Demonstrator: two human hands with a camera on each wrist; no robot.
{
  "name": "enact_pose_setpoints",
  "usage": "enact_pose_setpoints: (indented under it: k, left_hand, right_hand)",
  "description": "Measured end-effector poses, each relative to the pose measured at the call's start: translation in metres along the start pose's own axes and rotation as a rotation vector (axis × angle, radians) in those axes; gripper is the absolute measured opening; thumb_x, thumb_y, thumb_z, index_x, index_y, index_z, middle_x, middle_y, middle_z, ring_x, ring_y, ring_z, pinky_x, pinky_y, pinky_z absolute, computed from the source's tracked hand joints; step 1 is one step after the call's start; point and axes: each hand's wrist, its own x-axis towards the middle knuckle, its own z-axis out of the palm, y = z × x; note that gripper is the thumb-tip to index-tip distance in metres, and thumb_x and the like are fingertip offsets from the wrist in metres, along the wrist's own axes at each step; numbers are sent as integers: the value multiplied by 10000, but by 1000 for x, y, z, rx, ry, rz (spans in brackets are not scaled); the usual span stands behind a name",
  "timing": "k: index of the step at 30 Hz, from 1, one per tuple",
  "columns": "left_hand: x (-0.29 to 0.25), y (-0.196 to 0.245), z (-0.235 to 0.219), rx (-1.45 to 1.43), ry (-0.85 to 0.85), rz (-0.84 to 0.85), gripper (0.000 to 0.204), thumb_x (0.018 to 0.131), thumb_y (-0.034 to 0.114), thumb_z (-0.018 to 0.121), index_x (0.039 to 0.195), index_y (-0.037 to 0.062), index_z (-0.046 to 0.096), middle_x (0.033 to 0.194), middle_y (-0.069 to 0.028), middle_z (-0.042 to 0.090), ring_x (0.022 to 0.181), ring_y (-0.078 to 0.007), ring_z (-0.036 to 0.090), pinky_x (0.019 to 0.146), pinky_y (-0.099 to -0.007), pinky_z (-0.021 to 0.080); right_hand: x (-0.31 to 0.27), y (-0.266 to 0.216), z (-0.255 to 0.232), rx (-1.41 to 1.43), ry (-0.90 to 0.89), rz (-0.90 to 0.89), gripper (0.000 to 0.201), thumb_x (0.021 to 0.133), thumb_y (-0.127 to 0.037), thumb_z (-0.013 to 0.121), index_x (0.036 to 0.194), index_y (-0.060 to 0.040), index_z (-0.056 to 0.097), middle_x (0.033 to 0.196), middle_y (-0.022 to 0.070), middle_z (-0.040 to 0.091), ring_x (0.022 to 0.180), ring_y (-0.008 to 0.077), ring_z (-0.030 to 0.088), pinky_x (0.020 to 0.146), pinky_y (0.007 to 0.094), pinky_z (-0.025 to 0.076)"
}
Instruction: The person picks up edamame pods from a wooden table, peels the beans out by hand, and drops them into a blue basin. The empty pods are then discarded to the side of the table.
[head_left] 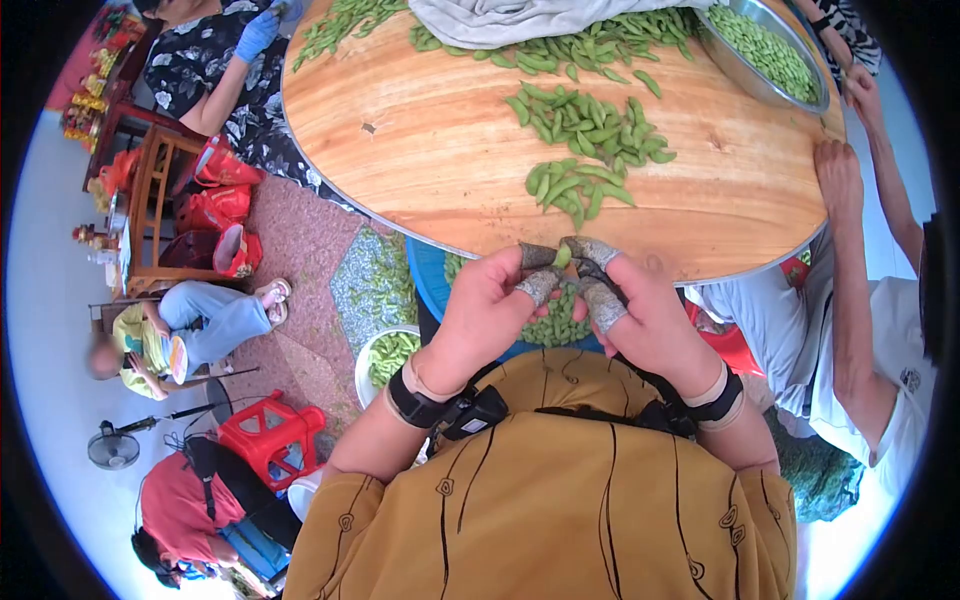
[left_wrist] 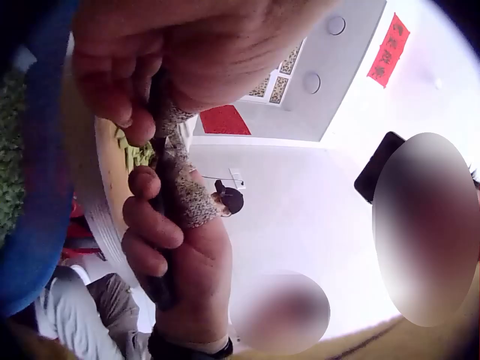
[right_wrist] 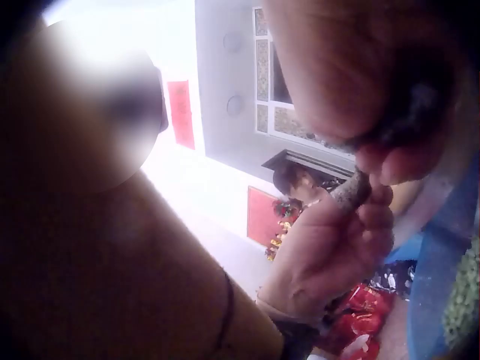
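Above the table's near edge my two hands meet, thumbs and forefingers wrapped in grey speckled covering. My left hand (head_left: 478,312) pinches a small green soybean pod (head_left: 563,256) at its fingertips. The right hand (head_left: 655,315) comes to the same pod from the other side, its fingers curled round a dark slim tool (left_wrist: 160,291), whose working end is hidden by the fingers. Below the hands sits a blue basin (head_left: 432,290) with shelled green beans (head_left: 556,328) in it. Loose soybean pods (head_left: 590,125) lie in piles on the wooden table (head_left: 420,150) just ahead.
A steel bowl (head_left: 822,98) of beans stands at the table's far right, beside a grey cloth (head_left: 540,20). Another person's arm (head_left: 850,260) rests at the right edge; a blue-gloved hand (head_left: 258,36) shows far left. A white bowl (head_left: 362,375) and red stool (head_left: 270,430) stand lower left.
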Motion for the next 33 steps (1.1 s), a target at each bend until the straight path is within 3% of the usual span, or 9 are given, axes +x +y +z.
enact_pose_setpoints:
  k: [7,9,10,12,16,22,27,30,33]
  left_hand:
    - [-7,-2,6,222,55,167,182,898,-19,520,1056,0,608,888,-32,657,738,-78,584,614,-216,472]
    - [-9,3,2,1007,94,592,143,903,8,535,1027,2,607,867,-32,651,696,-76,559,596,-217,459]
    - [-10,3,0,1006,93,590,143,903,8,535,1027,2,607,867,-32,651,696,-76,559,596,-217,459]
    - [-10,0,-4,-43,-139,21,118,897,35,566,1004,10,607,871,-29,647,683,-75,549,590,-218,449]
    - [-6,-11,-12,-674,-283,-254,123,888,41,586,1007,16,608,889,-27,649,697,-69,552,601,-210,445]
    - [-7,-17,-2,-1,-108,97,167,857,42,624,1016,-4,600,900,-38,656,717,-79,573,639,-253,484]
    - [-8,-11,0,908,79,588,208,698,-9,642,894,-15,569,775,-163,591,681,-326,599,599,-392,481]
    - [-10,-17,2,912,95,598,185,660,-16,623,815,7,526,732,-191,532,682,-415,549,594,-455,454]
    - [-12,-19,-1,956,50,582,192,663,-14,617,805,3,488,729,-187,523,675,-403,547,589,-461,448]
  right_hand:
    - [-1,6,-1,132,2,93,466,785,11,437,1238,-54,526,761,-3,600,515,65,520,452,214,436]
    - [1,7,-3,122,2,78,434,807,6,440,1224,-59,539,754,-7,594,505,56,507,440,205,427]
    - [3,7,-5,230,-43,162,388,835,-7,444,1204,-60,550,743,-10,585,504,51,499,434,202,418]
    - [2,5,-6,338,-88,248,343,863,-21,449,1185,-61,560,732,-12,576,503,46,491,427,199,408]
    - [0,7,-2,426,-110,282,295,887,-40,457,1162,-54,562,714,-4,565,503,44,493,424,201,418]
    - [-3,-6,1,186,-82,234,338,810,9,451,1126,-32,562,719,20,580,535,70,555,451,221,461]
    - [-1,13,5,81,-61,127,348,800,17,451,1127,-27,560,723,51,598,535,84,582,468,245,484]
    - [-5,19,11,-125,5,-11,342,800,12,475,1129,-21,564,723,66,606,541,108,609,484,265,495]
    - [-8,6,12,64,-11,220,333,788,17,495,1109,-20,576,719,96,612,555,148,638,504,287,505]
